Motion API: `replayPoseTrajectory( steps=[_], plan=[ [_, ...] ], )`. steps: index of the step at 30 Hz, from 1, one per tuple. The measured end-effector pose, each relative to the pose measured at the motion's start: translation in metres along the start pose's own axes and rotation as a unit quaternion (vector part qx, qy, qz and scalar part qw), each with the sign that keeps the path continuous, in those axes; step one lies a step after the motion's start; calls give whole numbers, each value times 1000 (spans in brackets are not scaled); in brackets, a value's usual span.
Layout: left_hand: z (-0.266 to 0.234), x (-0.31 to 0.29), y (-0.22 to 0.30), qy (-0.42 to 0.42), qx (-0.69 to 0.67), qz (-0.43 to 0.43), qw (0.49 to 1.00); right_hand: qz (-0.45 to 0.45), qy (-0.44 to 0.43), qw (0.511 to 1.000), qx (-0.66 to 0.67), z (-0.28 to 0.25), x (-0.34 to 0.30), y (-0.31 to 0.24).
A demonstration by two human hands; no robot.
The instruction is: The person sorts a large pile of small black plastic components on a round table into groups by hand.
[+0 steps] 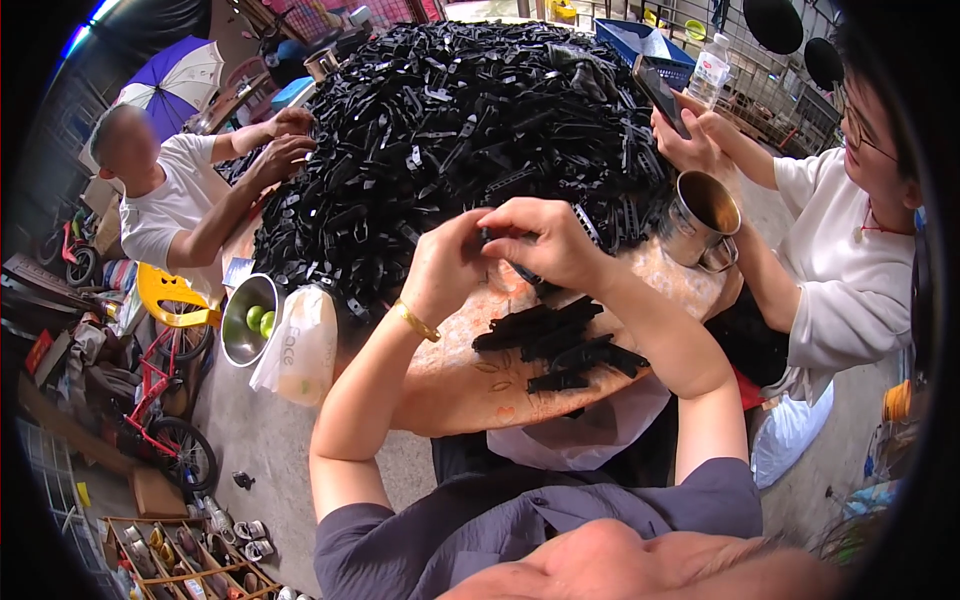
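My left hand [447,262] and my right hand [552,240] meet over the near side of the table, fingers closed around a small black plastic part [522,271]. Most of that part is hidden behind my fingers, so its shape cannot be made out. Just beyond my hands rises a big heap of black plastic parts [450,130], many of them long and narrow. Nearer to me, below my right hand, several black strips [560,345] lie in a small loose pile on the patterned orange tabletop [440,385].
A metal mug [703,215] stands right of the heap. At left are a steel bowl [250,320] with green fruit and a white plastic bag [305,345]. One person [175,190] reaches into the heap from the left; another [830,250] at right holds a phone [660,95].
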State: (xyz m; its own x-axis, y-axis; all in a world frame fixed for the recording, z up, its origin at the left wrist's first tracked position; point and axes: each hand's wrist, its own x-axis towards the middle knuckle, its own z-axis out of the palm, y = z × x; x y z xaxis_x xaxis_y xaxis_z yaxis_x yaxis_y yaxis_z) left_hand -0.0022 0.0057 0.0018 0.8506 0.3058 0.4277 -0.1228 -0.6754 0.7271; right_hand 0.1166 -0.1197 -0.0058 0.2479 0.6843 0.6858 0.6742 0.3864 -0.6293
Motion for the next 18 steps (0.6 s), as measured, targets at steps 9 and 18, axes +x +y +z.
replayPoseTrajectory(
  steps=[9, 18],
  plan=[
    [-36, 15, -18, 138, -221, -128, 957, -10, -185, 940, -286, 17, -9, 12],
    [-17, 13, -28, 86, -343, -210, 911, 102, -58, 974, -193, -15, -4, 5]
  ],
)
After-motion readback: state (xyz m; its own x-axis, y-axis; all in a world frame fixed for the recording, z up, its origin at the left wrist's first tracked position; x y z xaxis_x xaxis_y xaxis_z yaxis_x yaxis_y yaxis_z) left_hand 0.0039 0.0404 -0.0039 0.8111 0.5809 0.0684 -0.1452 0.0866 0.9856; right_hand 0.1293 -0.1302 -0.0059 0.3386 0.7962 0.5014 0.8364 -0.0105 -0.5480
